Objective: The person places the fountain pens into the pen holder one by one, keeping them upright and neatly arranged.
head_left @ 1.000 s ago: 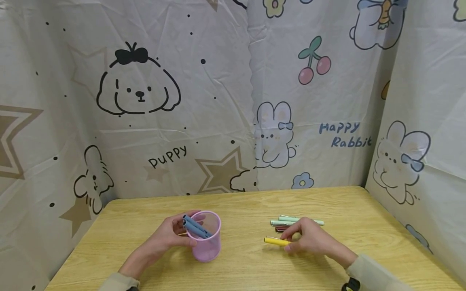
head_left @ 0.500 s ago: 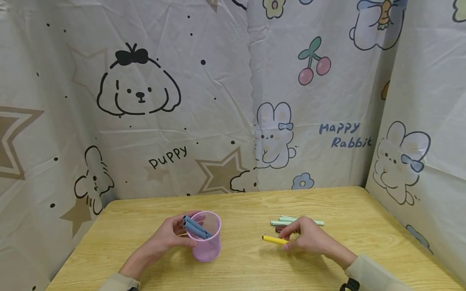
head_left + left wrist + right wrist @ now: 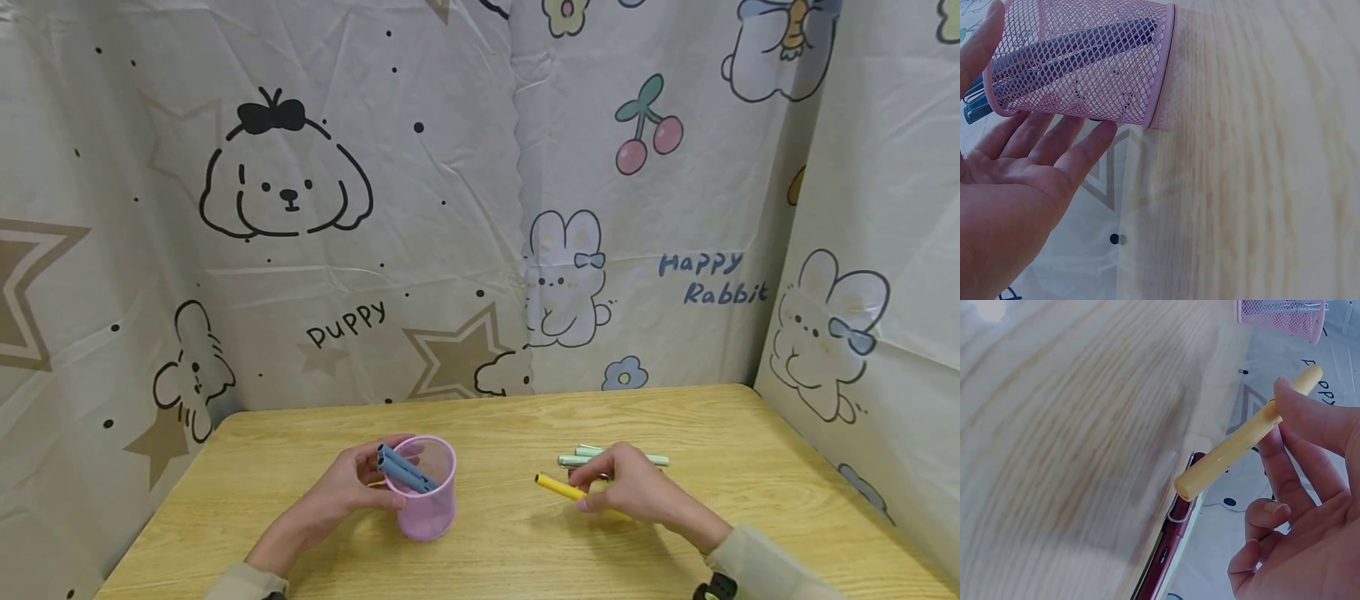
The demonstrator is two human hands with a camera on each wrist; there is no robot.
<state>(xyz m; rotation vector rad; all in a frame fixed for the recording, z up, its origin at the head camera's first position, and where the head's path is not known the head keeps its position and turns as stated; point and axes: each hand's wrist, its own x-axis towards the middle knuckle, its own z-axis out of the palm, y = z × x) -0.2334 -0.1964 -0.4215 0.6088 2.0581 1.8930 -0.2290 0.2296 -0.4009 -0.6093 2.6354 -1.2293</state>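
A pink mesh pen holder [image 3: 427, 508] stands upright at the left of the table, two blue pens [image 3: 405, 468] leaning inside it. My left hand [image 3: 352, 482] holds it from the side, thumb in front and fingers round the back. In the left wrist view those fingers [image 3: 1063, 147] lie along the mesh. Between thumb and fingers of my right hand [image 3: 630, 487] a yellow pen [image 3: 557, 486] is pinched, tilted, its far end raised; the right wrist view shows it above the table. Just behind lie two pale green pens [image 3: 570, 460] and a dark red pen [image 3: 1169, 540], partly hidden by my hand.
The wood-grain table [image 3: 495, 550] reaches back to a printed curtain [image 3: 450, 250], which also hangs along the left and right sides. A dark watch [image 3: 716, 587] sits at my right sleeve.
My right hand has lifted the yellow pen and tilted its left end up, shifting it slightly left. My left hand and the pen holder have stayed put.
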